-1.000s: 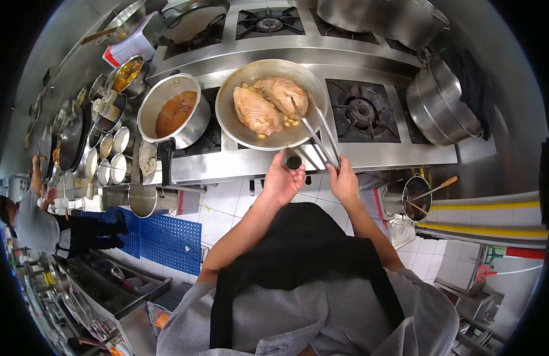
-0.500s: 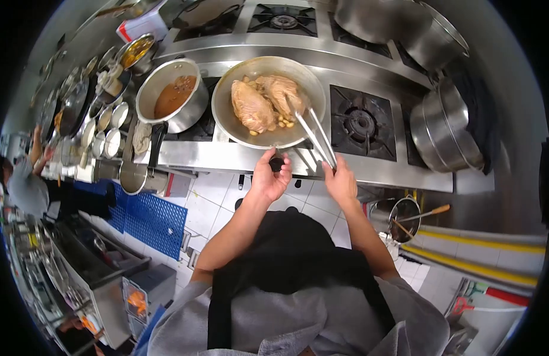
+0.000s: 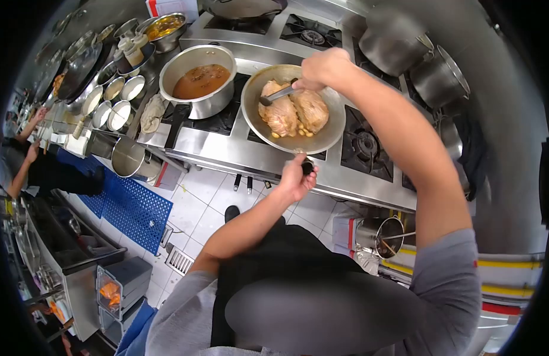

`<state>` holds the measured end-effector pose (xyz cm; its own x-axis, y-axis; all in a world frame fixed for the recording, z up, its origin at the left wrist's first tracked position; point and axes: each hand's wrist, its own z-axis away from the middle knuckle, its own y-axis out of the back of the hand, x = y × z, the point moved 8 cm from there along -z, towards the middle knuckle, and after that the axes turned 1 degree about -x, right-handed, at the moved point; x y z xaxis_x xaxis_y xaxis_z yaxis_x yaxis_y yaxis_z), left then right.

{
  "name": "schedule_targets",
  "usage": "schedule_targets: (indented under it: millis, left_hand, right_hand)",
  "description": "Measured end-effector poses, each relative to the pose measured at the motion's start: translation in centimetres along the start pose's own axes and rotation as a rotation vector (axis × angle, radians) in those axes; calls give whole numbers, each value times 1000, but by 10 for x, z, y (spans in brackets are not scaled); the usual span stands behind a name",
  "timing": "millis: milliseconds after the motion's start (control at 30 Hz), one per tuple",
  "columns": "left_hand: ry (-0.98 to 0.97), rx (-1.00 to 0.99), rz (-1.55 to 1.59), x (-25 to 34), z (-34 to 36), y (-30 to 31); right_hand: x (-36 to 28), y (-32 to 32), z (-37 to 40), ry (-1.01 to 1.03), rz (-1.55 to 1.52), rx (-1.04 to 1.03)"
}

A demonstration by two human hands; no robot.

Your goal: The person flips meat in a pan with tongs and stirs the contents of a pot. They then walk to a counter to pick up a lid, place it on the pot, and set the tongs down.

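Observation:
A wide metal pan (image 3: 338,130) sits on the stove and holds two large pieces of meat (image 3: 280,115) with small yellowish pieces beside them. My left hand (image 3: 298,178) is wrapped round the pan's dark handle (image 3: 308,167) at the stove's front edge. Above the pan's far side, my right hand (image 3: 328,69) is closed on a metal utensil (image 3: 279,94), probably the tongs; its dark end lies over the left piece of meat. My fingers partly hide the utensil, and my right arm reaches in from the right.
To the pan's left stands a pot of brown sauce (image 3: 202,81), its long dark handle (image 3: 178,126) pointing forward. Bowls (image 3: 119,115) and bottles (image 3: 132,53) line the far left. Tall pots (image 3: 395,52) stand at the back right. Another person (image 3: 37,160) is at the left.
My right hand has moved from the pan's front right, up and over to its far side, with the utensil now pointing left. The view has shifted; my left hand stays at the handle.

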<state>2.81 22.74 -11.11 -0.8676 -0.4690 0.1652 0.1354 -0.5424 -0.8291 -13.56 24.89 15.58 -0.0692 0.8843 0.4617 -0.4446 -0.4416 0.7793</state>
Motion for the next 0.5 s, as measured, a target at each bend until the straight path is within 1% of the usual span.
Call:
schedule_targets:
  millis: [67, 100, 133, 167, 200, 300, 433, 500]
  left_hand:
    - [26, 1, 25, -3, -2, 1]
    - [49, -1, 50, -5, -4, 2]
    - [47, -54, 44, -5, -5, 1]
    - [50, -32, 85, -5, -4, 1]
    - [61, -60, 103, -7, -6, 1]
    - [76, -94, 148, -11, -7, 0]
    - [108, -120, 177, -13, -6, 0]
    - [107, -142, 180, -9, -6, -2]
  right_hand:
    - [-32, 24, -30, 116, 265, 41]
    - [-43, 37, -42, 116, 291, 43]
    - [-57, 45, -52, 155, 395, 19]
    - [-72, 51, -64, 198, 500, -10]
    - [-84, 58, -74, 239, 560, -21]
    - [-107, 69, -96, 180, 622, -171]
    - [-124, 63, -118, 216, 674, -221]
    - [-114, 56, -135, 156, 529, -291]
